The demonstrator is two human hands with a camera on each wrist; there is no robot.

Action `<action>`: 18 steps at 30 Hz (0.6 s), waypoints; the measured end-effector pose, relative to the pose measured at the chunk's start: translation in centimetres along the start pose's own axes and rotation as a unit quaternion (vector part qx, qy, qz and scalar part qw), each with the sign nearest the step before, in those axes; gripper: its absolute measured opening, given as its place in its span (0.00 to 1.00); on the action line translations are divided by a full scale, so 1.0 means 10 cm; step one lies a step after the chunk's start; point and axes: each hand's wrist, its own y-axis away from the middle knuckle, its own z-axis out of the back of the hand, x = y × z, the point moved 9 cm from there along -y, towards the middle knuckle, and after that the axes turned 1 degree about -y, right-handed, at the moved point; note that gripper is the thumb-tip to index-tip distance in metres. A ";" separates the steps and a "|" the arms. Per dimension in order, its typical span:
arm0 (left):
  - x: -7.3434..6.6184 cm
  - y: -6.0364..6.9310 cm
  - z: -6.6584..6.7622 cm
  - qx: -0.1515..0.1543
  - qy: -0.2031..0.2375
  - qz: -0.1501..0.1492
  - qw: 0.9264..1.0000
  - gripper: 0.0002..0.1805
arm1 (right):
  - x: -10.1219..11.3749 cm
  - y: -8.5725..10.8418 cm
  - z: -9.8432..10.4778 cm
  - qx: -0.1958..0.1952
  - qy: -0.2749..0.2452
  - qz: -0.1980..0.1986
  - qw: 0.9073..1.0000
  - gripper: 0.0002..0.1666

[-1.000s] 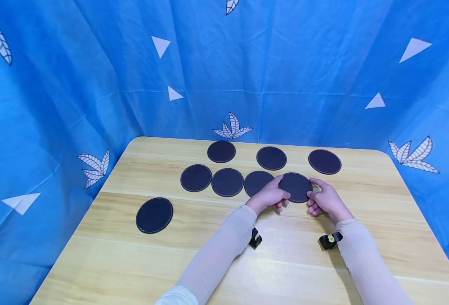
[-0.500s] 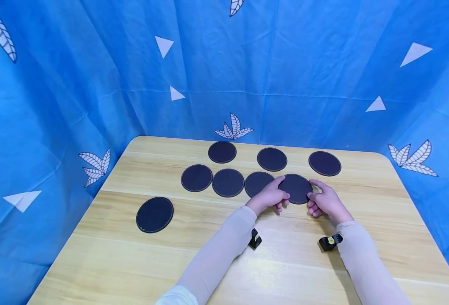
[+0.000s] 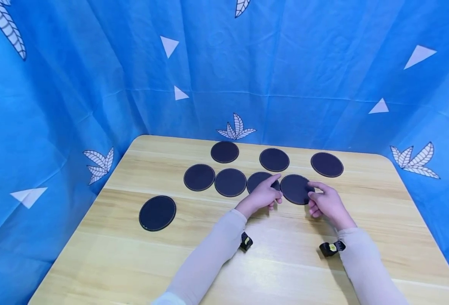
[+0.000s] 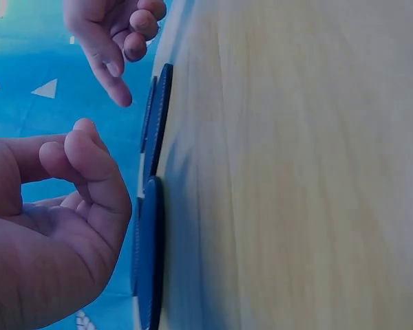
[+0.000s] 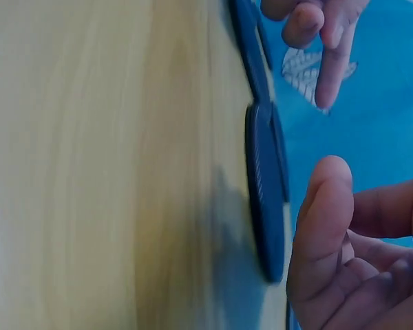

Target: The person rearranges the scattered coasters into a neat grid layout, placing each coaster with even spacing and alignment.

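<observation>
The coaster (image 3: 295, 189) seems light and stiff, best pinched at its rim; left hand (image 3: 263, 196) and right hand (image 3: 328, 202), loose-fingered, grip nothing.

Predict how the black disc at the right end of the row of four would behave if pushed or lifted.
The black disc is probably stiff: its edge looks straight in the right wrist view. Lying flat on the table, it would likely slide rather than roll. Pushed left, it may nudge the adjacent disc, since their edges touch or nearly do.
</observation>
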 end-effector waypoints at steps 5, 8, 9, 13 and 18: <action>-0.06 0.18 0.08 0.007 -0.048 -0.027 0.998 0.37 | 0.15 0.10 -0.24 0.010 0.000 0.034 0.999 0.26; -0.09 0.29 0.13 0.015 -0.078 -0.037 0.996 0.35 | 0.24 0.17 -0.40 0.021 0.002 0.050 0.999 0.25; -0.10 0.33 0.15 0.016 -0.090 -0.039 0.995 0.33 | 0.27 0.20 -0.46 0.025 0.001 0.053 0.998 0.24; -0.11 0.48 0.25 0.010 -0.139 -0.041 0.989 0.28 | 0.36 0.27 -0.68 0.040 0.001 0.064 0.997 0.23; -0.12 0.67 0.39 -0.004 -0.187 -0.045 0.981 0.24 | 0.48 0.35 -0.92 0.058 0.013 0.080 0.995 0.21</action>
